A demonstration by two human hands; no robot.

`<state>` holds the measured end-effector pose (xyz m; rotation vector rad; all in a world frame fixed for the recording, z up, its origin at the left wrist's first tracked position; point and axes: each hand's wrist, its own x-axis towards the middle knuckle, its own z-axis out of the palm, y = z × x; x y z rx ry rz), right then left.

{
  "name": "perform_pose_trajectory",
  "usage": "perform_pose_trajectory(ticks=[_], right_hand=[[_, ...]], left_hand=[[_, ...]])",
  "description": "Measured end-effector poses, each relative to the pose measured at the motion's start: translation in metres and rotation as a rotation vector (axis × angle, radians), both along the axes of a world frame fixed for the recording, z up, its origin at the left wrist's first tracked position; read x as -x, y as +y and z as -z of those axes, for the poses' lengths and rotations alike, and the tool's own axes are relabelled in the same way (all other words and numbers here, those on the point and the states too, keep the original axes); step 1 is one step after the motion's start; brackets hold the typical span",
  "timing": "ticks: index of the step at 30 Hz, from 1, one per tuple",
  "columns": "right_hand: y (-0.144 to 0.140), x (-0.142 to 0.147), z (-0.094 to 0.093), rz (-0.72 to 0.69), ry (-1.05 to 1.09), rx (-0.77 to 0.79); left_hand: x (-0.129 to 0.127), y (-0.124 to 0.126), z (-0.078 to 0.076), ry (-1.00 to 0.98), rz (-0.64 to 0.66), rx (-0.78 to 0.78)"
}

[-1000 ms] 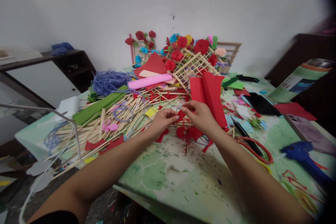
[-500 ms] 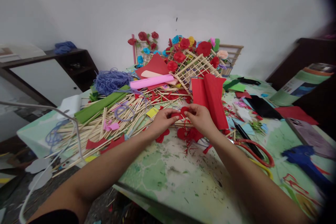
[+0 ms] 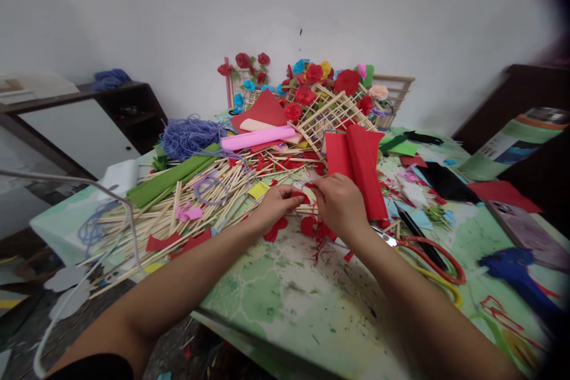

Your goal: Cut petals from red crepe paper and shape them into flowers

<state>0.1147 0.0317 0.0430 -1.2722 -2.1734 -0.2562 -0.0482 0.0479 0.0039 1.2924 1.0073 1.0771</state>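
both hands pinching a tiny red paper bit over a very messy bench

so the left hand (image 3: 276, 206) and right hand (image 3: 341, 202) met right in the middle, fingertips nearly touching, and both were pinched on a small red paper piece (image 3: 306, 195). honestly it was hard to make out, since the fingers covered most of it and only a sliver of red plus a pale edge showed between them. couldn't tell its full shape. it sat just above the bench (image 3: 285, 285), at the near edge of the stick pile.

right under the hands lay a few red paper scraps (image 3: 317, 228), partly hidden by the right wrist. a folded red paper sheet (image 3: 358, 166) stood up just behind the right hand. to the left sprawled a big heap of wooden sticks (image 3: 196, 202), with a green paper roll (image 3: 171, 175) and a pink paper roll (image 3: 256, 138) on top, and a tangle of purple yarn (image 3: 187, 135) behind.

red-handled scissors (image 3: 430, 249) lay beside the right forearm, blades half covered by it. a blue glue gun (image 3: 516, 270) at far right was blurry and cut off by the dark lens edge. the stick lattice with paper flowers (image 3: 325, 101) leaned at the wall.
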Motion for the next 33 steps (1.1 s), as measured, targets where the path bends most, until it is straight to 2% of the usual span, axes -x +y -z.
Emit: perform_pose_trajectory(ticks=[3, 6, 16, 21, 25, 28, 30, 33], right_hand=[[-0.003, 0.005, 0.006, -0.018, -0.197, -0.154], [-0.004, 0.01, 0.013, -0.017, -0.235, -0.235], [-0.008, 0.015, 0.016, 0.004, -0.259, -0.269], [-0.014, 0.014, 0.01, -0.018, -0.165, -0.162], [-0.009, 0.007, 0.005, 0.013, 0.059, -0.02], [0.002, 0.001, 0.009, 0.044, 0.241, 0.125], [0.009, 0.0, 0.012, 0.017, 0.312, 0.214], [0.012, 0.0, 0.015, -0.004, 0.343, 0.241]], left_hand=[[-0.001, 0.001, 0.002, -0.137, 0.025, 0.079], [-0.002, 0.001, 0.002, -0.25, 0.034, 0.153], [-0.005, -0.003, -0.005, -0.446, -0.012, 0.195], [-0.003, -0.001, -0.003, -0.321, 0.09, 0.16], [-0.002, 0.002, -0.002, -0.269, 0.073, 0.145], [-0.001, 0.003, -0.001, -0.227, 0.059, 0.115], [0.0, 0.004, -0.001, -0.195, 0.06, 0.11], [0.0, 0.004, 0.0, -0.149, 0.067, 0.095]])
